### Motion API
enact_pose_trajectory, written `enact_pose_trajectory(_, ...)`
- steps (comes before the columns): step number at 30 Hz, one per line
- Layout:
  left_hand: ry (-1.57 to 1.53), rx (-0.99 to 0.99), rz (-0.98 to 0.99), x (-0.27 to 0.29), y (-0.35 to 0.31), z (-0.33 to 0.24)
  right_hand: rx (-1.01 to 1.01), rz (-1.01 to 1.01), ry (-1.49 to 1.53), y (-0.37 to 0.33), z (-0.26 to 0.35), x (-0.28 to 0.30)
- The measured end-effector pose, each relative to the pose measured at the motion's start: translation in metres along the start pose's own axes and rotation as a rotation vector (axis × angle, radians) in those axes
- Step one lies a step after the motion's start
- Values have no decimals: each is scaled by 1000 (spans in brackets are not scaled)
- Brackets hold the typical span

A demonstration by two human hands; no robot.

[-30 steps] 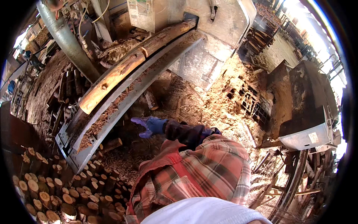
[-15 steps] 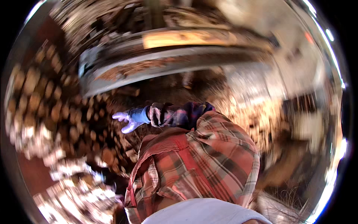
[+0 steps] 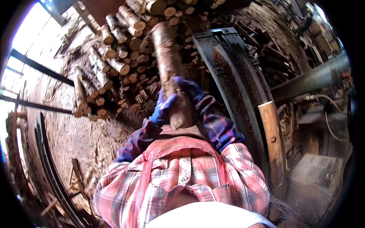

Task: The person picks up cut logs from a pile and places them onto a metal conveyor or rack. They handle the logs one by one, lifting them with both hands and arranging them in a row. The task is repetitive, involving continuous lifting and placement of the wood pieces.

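Log (image 3: 168, 62), rough with bark, is held between both hands in the head view, in front of the person's middle. Its far end points toward a pile of cut logs (image 3: 131, 57), and its near end lies by the upper edge of the red apron (image 3: 178, 143). The left hand (image 3: 165, 107), in a blue-purple glove, presses along the log's left side; the right hand (image 3: 189, 88), gloved alike, bears on its right side, a little farther up. The grip of both is set on the log, though the undersides of the fingers are hidden. Dark plaid sleeves (image 3: 222, 127) cover the forearms, over a lighter plaid shirt (image 3: 241, 178).

Right of the hands runs a grey metal trough (image 3: 210, 60) with brown debris inside. A paler log (image 3: 272, 136), stripped of bark, lies along its right side, near a thick pipe (image 3: 311, 79). To the left stretches littered ground (image 3: 99, 133).
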State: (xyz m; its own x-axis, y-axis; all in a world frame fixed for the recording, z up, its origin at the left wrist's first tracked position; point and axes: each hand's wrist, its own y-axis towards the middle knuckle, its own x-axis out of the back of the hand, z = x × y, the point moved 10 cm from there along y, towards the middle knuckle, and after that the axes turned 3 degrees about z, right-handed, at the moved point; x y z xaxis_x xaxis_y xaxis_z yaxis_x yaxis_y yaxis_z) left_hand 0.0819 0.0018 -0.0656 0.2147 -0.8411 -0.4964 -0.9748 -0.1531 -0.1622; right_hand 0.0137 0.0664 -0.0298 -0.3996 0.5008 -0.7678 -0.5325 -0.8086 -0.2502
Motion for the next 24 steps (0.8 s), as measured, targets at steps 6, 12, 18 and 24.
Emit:
enact_pose_trajectory(6, 499, -401, 541, -174, -10, -63, 617, -124, -420, -132, 149, 21)
enact_pose_trajectory(12, 502, 22, 439, -158, 10, -8, 898, -511, -1151, -251, 311, 13)
enact_pose_trajectory(18, 654, 174, 497, -145, 19, 38, 324, -883, -1076, -265, 323, 142)
enact_pose_trajectory(24, 645, 117, 375, -62, 23, 59, 270, -985, -2043, -286, 241, 210)
